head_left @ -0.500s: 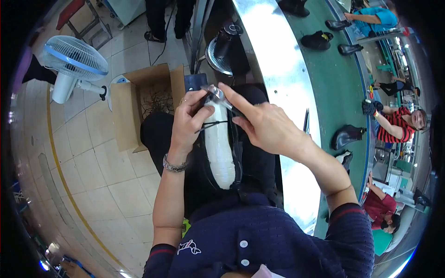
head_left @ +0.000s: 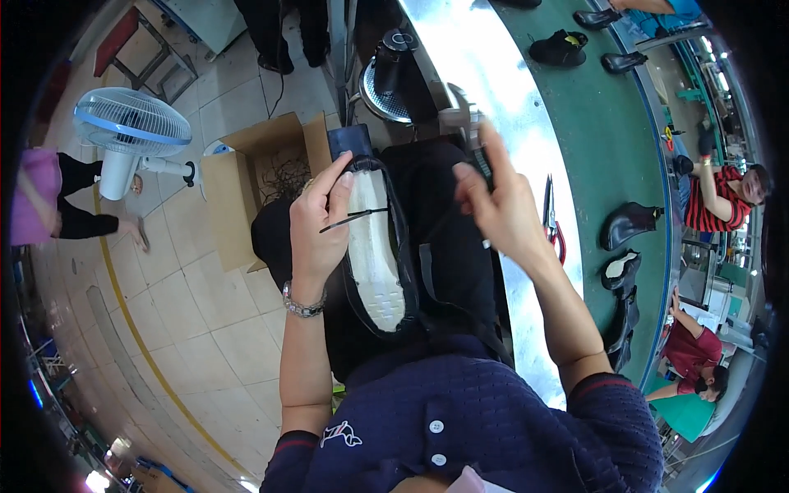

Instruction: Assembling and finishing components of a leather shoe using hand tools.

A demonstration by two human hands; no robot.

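Note:
A black shoe upper lies sole side up across my lap, its edge standing round a white insole. A thin black cord crosses the insole and sticks out on the left. My left hand grips the shoe's left side, the fingertips at the far, narrow end. Off to the right, apart from the shoe, my right hand is closed round metal lasting pincers with a hammer-like head. Motion blurs the pincers, and my fingers partly cover their handles.
A shiny metal bench runs along my right, bearing red-handled pliers. Beyond it a green conveyor belt carries several dark shoes, with people behind it. To the left stand a cardboard box of dark scraps and a fan.
My right hand has lifted the pincers off the shoe's far end and moved right. The shoe has shifted slightly left with my left hand. A person in pink has come into view at left.

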